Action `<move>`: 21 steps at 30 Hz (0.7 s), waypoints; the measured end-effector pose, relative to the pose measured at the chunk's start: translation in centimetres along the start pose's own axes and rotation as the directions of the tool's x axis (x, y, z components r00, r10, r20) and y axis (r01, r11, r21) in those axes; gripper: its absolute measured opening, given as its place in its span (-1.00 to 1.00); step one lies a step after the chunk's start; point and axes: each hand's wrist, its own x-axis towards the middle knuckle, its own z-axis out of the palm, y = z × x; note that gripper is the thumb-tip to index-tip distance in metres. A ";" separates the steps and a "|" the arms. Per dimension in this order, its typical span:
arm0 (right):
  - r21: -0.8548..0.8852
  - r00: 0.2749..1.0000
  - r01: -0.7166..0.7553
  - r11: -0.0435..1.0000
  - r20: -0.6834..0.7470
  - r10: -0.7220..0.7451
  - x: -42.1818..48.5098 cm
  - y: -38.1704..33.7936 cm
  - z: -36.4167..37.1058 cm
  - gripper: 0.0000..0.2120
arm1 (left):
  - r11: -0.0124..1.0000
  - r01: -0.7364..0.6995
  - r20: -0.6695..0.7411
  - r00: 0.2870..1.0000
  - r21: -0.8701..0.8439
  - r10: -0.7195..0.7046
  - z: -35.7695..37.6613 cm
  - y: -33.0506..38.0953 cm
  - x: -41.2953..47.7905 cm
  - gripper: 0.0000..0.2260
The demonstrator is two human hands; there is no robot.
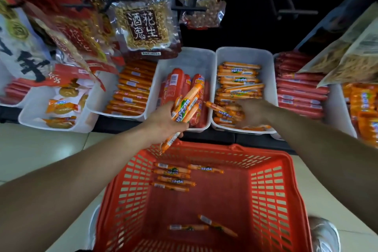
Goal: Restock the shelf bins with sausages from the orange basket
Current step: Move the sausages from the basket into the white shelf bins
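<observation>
An orange basket (272, 186) stands on the floor below me, with several thin orange sausages (173, 178) scattered on its bottom. My left hand (163, 122) grips a bundle of these orange sausages (187, 106) above the basket's far rim, in front of the bin of thick red sausages (178, 84). My right hand (253, 112) reaches into the white bin (243, 53) stacked with orange sausages and rests blurred on a few at its near end, with one sausage (214, 106) sticking out to the left.
More white bins line the shelf: orange sausages (131, 92) at left, red sausages (298, 90) at right, snack packs (61, 106) far left. Hanging peanut bags (143, 26) overhang the bins. My shoe (323, 235) shows beside the basket.
</observation>
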 end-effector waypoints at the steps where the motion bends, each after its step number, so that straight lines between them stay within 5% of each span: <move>1: 0.008 1.000 0.002 1.000 0.004 -0.002 -0.1 0.5 0.3 -0.16 | 1.000 0.003 0.000 1.000 0.010 -0.003 0.1 0.0 0.1 -0.55; 5: 0.084 1.000 0.009 0.996 -0.016 -0.007 -1.2 2.4 -0.6 -0.14 | 0.999 0.016 0.008 1.000 0.047 -0.017 0.4 0.1 0.5 -0.52; 16: -0.103 0.989 0.147 0.984 0.028 -0.145 -2.0 1.6 0.1 -0.40 | 0.990 0.056 -0.050 0.997 0.127 -0.050 1.3 1.1 1.0 -0.54; 21: 0.031 0.982 0.185 0.982 -0.048 -0.183 -0.7 1.7 0.2 -0.89 | 0.987 0.067 -0.051 0.997 0.147 -0.060 1.4 0.2 1.1 -0.55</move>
